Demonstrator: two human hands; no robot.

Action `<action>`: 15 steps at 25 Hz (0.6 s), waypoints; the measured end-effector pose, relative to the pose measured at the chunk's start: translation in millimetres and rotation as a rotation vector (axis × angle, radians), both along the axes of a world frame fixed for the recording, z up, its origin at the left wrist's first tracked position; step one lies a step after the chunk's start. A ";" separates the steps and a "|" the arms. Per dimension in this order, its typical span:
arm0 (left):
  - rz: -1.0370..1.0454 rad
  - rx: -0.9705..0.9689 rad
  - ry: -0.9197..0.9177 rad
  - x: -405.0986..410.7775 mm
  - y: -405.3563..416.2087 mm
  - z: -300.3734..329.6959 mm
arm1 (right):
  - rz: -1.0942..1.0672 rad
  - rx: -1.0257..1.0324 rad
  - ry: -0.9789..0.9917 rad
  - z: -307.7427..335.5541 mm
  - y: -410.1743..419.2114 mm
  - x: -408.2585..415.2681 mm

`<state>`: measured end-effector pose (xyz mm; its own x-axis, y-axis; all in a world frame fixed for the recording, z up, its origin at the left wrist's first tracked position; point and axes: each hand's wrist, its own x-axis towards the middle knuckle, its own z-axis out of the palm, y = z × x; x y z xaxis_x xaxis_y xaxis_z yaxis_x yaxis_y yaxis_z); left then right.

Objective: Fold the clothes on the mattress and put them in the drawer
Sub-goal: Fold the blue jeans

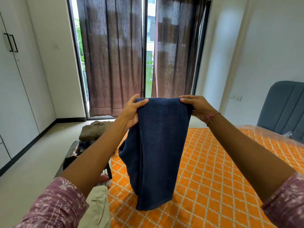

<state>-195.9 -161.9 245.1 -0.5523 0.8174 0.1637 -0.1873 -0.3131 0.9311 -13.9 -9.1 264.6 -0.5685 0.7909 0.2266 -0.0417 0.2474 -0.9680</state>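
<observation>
Head view: we hold a dark navy blue folded cloth garment (pixel 158 145) up in front of us, above the left part of the mattress with the orange sheet patterned in white diamonds (pixel 213 170). Our left hand (pixel 131 111) pinches the garment's top left corner, thumb on the near face and fingers curled behind; our right hand (pixel 195 106) pinches the top right corner the same way, so each grip is closed on the fabric. The garment hangs straight down, and its lower hem touches the sheet near the mattress's left edge.

Just beyond that left edge lies a heap of other clothes: an olive-brown folded garment (pixel 94 130) at the far end, dark pieces (pixel 85 152) in the middle, and a beige cloth (pixel 98 208) nearest us. We cannot tell whether they sit in a container.

We can read no writing or labels anywhere.

White wardrobe doors with black handles (pixel 11 42) stand at the left, brown curtains (pixel 113 60) hang ahead, and a grey-blue padded headboard (pixel 286 109) rises at the mattress's far right.
</observation>
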 end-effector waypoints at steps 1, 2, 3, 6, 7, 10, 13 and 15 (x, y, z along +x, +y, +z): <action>-0.012 -0.015 0.063 -1.0 1.4 -3.8 | -0.015 -0.027 0.035 -0.1 -1.2 1.0; 0.011 -0.079 0.209 -0.1 1.9 -6.4 | -0.022 -0.051 0.069 -1.0 -2.0 2.1; 0.081 -0.141 0.363 -0.1 2.7 -9.4 | -0.022 -0.061 0.090 -2.5 -2.3 3.2; 0.234 -0.127 0.399 -2.7 4.5 -9.1 | -0.025 -0.027 0.074 -2.2 -2.3 4.3; 0.245 -0.116 0.417 -3.2 5.1 -6.4 | -0.039 -0.021 0.061 -0.3 -1.4 5.3; 0.374 -0.170 0.771 -13.3 8.8 5.7 | -0.021 0.034 -0.044 10.6 0.4 8.9; 0.588 -0.259 1.107 -12.6 12.3 21.0 | -0.089 0.246 -0.246 21.8 -2.5 6.2; 0.741 -0.296 1.271 -3.5 10.9 29.4 | -0.266 0.338 -0.283 23.5 -2.7 0.1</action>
